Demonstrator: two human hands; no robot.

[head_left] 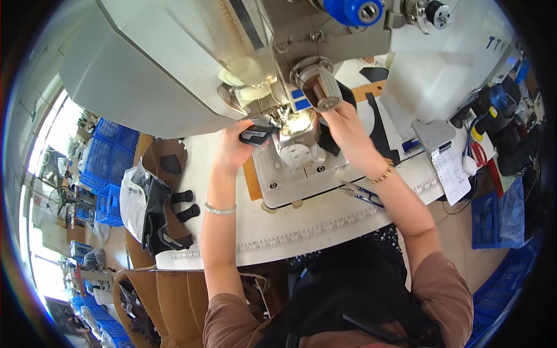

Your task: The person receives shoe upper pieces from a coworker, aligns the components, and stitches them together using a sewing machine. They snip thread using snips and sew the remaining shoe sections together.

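My left hand [232, 149] pinches a small black piece with a printed grey label [256, 136], just left of the lit needle area of a large grey sewing machine [156, 64]. Right of the needle area, my right hand [350, 136] is closed at the edge of black material [328, 138]. A round metal thread part [322, 87] of the machine hides some of its fingertips. Between both hands stands the machine's metal sewing post [299, 142], lit by a bright lamp. How the black material runs behind the post cannot be seen.
Snips [362, 194] lie on the white table [325, 223] near my right forearm. A curved black piece [380, 130] and a metal clip plate with written paper [449, 174] are to the right, beside red-handled scissors [478, 153]. Left stands an open carton [187, 239] with black pieces.
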